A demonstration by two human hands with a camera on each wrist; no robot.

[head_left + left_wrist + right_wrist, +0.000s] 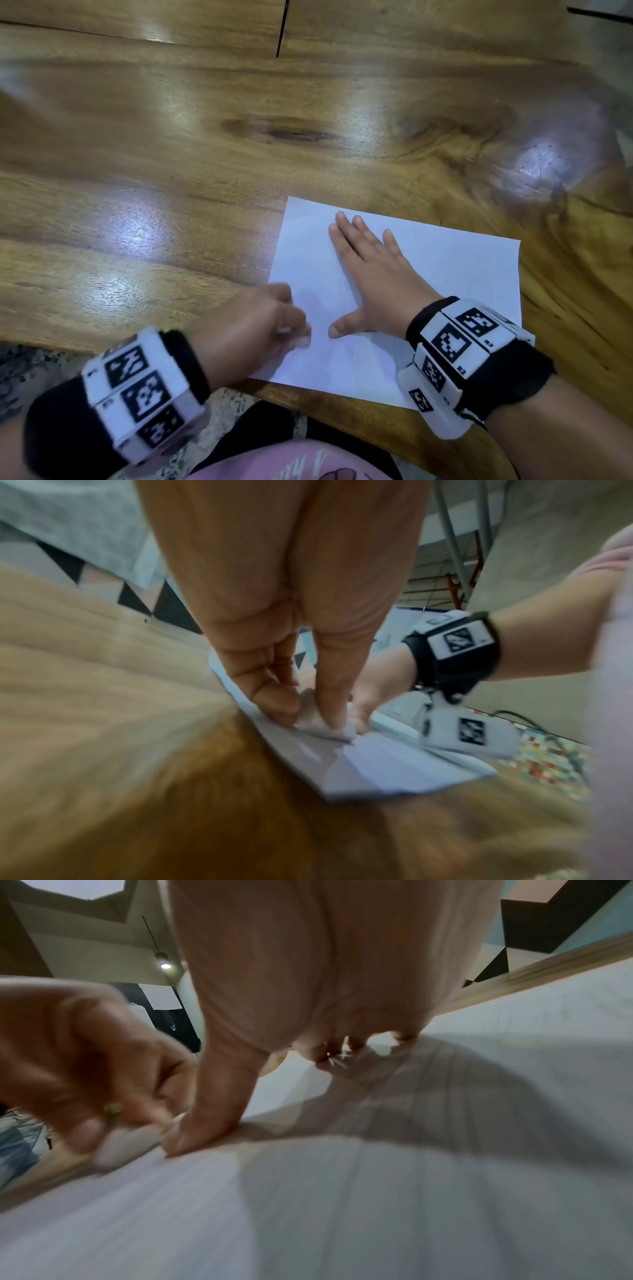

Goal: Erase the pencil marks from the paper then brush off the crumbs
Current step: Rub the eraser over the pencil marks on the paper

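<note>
**Eraser pinched at the sheet's left edge while a flat palm is pinning the paper**

The paper is lying on the wooden table, close to its near edge. The right hand is lying flat on the sheet, fingers straight and together, thumb spread wide toward the left hand. The left hand is curling over the sheet's left edge, its fingers pinching a small white eraser that is touching the paper just beside the right thumb.

The head view is showing both hands and the whole sheet, but the eraser there is only a blurred white bit under the fingertips. The left wrist view is showing the grip more plainly: thumb and fingers are closing round the pale eraser, its lower end pressing on the paper, with the right wrist's marker band behind it. The right wrist view is showing the right thumb pressing down on the sheet, and the blurred left hand beside it. Pencil marks and crumbs are too faint or blurred to make out in any view.
</note>
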